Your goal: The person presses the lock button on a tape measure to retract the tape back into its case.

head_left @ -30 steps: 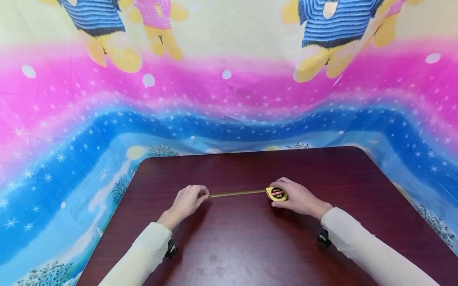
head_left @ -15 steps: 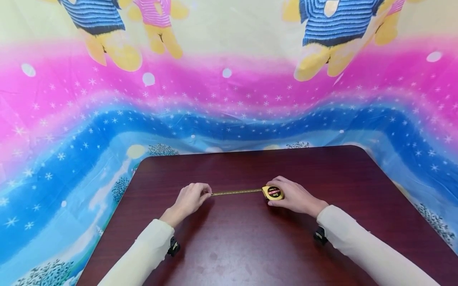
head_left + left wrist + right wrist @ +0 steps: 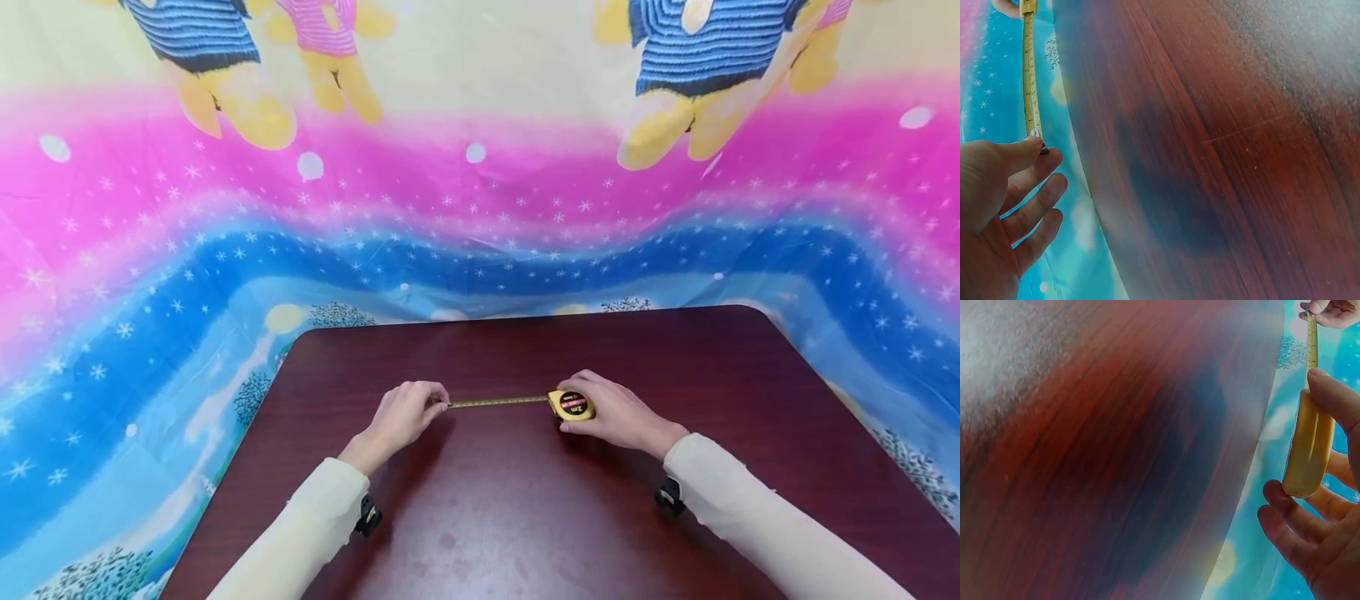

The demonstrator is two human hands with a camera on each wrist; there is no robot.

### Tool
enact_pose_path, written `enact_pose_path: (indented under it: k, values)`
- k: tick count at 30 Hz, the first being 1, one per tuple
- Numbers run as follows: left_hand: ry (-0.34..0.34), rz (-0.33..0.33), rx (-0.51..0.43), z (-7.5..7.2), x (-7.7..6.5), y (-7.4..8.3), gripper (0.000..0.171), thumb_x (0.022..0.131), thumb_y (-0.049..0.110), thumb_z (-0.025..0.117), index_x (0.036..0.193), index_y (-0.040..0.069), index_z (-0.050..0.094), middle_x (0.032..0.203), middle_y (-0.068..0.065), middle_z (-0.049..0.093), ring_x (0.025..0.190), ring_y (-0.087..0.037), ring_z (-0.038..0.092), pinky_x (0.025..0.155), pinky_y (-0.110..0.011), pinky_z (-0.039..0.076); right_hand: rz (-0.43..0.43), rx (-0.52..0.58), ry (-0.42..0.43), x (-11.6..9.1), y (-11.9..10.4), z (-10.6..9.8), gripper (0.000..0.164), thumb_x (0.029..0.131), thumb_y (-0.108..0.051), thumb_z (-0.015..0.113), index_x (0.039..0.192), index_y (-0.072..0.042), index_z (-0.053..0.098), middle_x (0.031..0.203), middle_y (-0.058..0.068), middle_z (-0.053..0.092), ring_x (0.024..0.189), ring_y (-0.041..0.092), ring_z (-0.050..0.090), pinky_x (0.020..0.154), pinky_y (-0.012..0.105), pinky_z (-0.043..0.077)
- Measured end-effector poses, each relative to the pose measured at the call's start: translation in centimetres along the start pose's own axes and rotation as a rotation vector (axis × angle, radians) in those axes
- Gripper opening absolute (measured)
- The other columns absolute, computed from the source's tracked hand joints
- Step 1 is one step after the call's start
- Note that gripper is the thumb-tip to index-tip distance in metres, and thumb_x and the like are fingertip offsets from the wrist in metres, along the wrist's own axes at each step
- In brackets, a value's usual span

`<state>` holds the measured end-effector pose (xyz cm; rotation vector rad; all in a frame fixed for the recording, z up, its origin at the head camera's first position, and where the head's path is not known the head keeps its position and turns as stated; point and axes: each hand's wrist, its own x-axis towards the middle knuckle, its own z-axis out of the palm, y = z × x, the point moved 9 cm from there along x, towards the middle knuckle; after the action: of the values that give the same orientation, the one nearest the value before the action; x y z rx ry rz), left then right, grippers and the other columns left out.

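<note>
A yellow tape measure point(image 3: 572, 405) with a black round label is gripped in my right hand point(image 3: 618, 414), its thumb and fingers curled about the case. Its yellow blade point(image 3: 498, 402) runs out leftward in a nearly straight line above the table. At the far end my left hand point(image 3: 400, 417) pinches the blade's tip between thumb and index finger. The left wrist view shows the blade point(image 3: 1029, 75) with its printed marks and the left hand's other fingers point(image 3: 1038, 209) loosely bent. Seen from the right wrist, the case point(image 3: 1310, 444) lies edge-on, with the thumb near the blade's mouth.
Both hands are held above a dark red-brown wooden table point(image 3: 480, 500) with rounded back corners. Behind it and along its sides hangs a colourful cloth point(image 3: 480, 192) printed with bears and snowflakes. A black wrist camera point(image 3: 367, 516) sits on the left sleeve, another point(image 3: 670, 497) on the right.
The hands have come closer together, the left shifting right and slightly away, the right shifting a little left. The stretch of blade between them has become shorter.
</note>
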<state>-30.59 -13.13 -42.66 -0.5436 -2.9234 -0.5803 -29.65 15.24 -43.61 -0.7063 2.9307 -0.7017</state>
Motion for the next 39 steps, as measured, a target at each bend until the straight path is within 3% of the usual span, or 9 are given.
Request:
enact_pose_path:
  k: [14, 39]
  values:
    - [-0.008, 0.037, 0.012, 0.5, -0.1, 0.8, 0.006, 0.095, 0.022, 0.072, 0.089, 0.022, 0.075, 0.084, 0.008, 0.074, 0.074, -0.007, 0.067, 0.069, -0.035, 0.054, -0.023, -0.010, 0.001, 0.2, -0.8, 0.4, 0.058, 0.084, -0.044, 0.081, 0.134, -0.023, 0.061, 0.128, -0.003, 0.059, 0.104, 0.012, 0.058, 0.082, 0.033, 0.051]
    - [-0.035, 0.083, 0.034, 1.1, 0.9, 2.5, 0.006, 0.096, 0.023, 0.070, 0.093, 0.023, 0.075, 0.086, 0.009, 0.075, 0.077, -0.008, 0.067, 0.071, -0.034, 0.054, -0.042, 0.000, 0.007, 1.0, -1.9, 0.6, 0.059, 0.084, -0.044, 0.081, 0.135, -0.022, 0.061, 0.127, -0.004, 0.059, 0.103, 0.012, 0.058, 0.083, 0.033, 0.051]
